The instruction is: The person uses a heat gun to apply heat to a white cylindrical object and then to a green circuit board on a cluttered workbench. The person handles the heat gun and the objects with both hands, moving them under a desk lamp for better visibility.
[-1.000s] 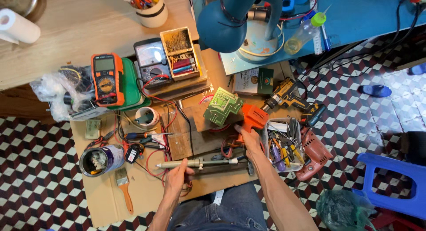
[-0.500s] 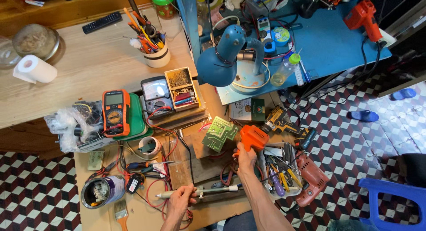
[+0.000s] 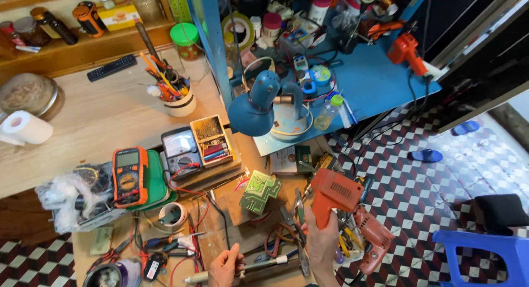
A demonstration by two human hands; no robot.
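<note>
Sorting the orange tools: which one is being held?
The pistol-shaped orange tool gripped by the right hand; the other one lies untouched on the blue shelf.

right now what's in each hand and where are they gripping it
The right hand grips the orange soldering gun by its handle. The left hand holds the pen-shaped soldering iron near its middle.

Right hand (image 3: 321, 240) grips an orange pistol-shaped tool (image 3: 332, 194) upright near the desk's (image 3: 110, 127) right edge. Left hand (image 3: 226, 267), at the front edge, holds a soldering iron (image 3: 259, 266) lying flat. A green circuit board (image 3: 259, 191) lies between.
</note>
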